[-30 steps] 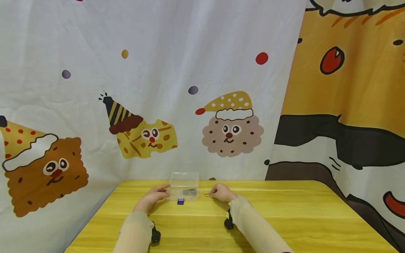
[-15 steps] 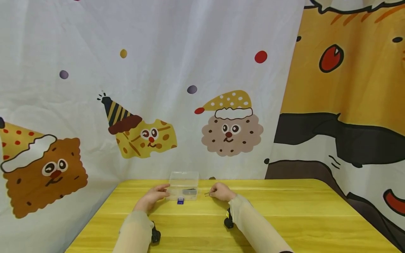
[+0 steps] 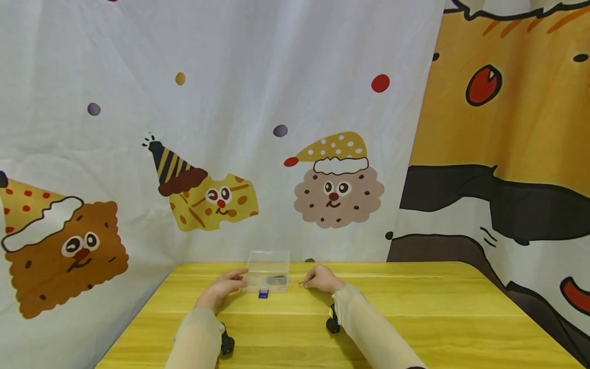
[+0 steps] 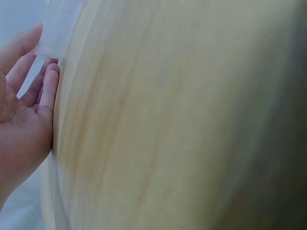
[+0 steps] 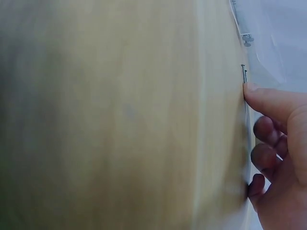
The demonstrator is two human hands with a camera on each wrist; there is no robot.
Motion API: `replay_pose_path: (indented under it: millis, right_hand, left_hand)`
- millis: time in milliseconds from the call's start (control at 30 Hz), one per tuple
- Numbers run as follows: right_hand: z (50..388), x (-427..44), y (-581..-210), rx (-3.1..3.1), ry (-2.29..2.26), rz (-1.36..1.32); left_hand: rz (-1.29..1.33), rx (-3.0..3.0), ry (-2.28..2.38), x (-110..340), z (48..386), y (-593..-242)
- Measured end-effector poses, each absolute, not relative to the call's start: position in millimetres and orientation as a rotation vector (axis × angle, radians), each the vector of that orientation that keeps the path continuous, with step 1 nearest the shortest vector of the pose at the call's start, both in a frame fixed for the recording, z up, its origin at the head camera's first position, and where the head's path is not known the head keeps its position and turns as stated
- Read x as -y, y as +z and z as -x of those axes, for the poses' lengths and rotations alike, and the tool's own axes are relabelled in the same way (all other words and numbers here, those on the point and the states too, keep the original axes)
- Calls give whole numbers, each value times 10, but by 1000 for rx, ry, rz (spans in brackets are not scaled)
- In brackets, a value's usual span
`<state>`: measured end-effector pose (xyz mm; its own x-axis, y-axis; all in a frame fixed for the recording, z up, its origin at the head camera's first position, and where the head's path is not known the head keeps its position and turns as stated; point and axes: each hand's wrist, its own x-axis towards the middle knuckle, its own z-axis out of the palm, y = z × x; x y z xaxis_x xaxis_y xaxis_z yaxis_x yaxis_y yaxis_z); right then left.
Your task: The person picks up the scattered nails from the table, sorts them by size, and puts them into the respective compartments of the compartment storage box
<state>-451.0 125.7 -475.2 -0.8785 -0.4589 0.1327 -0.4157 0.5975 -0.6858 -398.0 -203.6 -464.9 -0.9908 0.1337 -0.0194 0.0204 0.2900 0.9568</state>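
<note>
A clear plastic box (image 3: 251, 288) stands on the wooden table with its lid (image 3: 269, 260) raised at the back. My left hand (image 3: 221, 291) rests against the box's left side; in the left wrist view its thumb and lightly bent fingers touch the plastic (image 4: 53, 40). Just right of the box, my right hand (image 3: 323, 280) pinches thin metal nails (image 5: 243, 73), whose flat heads poke out past the thumb, low over the table. Their other ends are hidden by the hand. More grey metal pieces (image 3: 276, 280) lie in the box's right part.
A small blue tag or latch (image 3: 263, 293) sits at the front of the box. The yellow wooden table (image 3: 286, 333) spreads around both forearms, and a printed curtain (image 3: 276, 77) hangs right behind its far edge. Black wrist cameras (image 3: 227, 343) sit under the sleeves.
The nails at my right fingertips looked spread apart half a second ago and now stick out less. My left hand and the box have stayed in place.
</note>
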Motion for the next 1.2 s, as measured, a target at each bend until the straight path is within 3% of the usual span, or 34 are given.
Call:
replay_pose_path:
  millis: [467,1200]
  right_hand:
    - [4436,-1258,-4681,-2740,-1054,852]
    - [4545,-1378,-4184,-2647,-1231,906]
  left_hand:
    - [-149,-2432,1844,2044,3982,-4682]
    - [-135,-2430,1846,2062,4031,-4704]
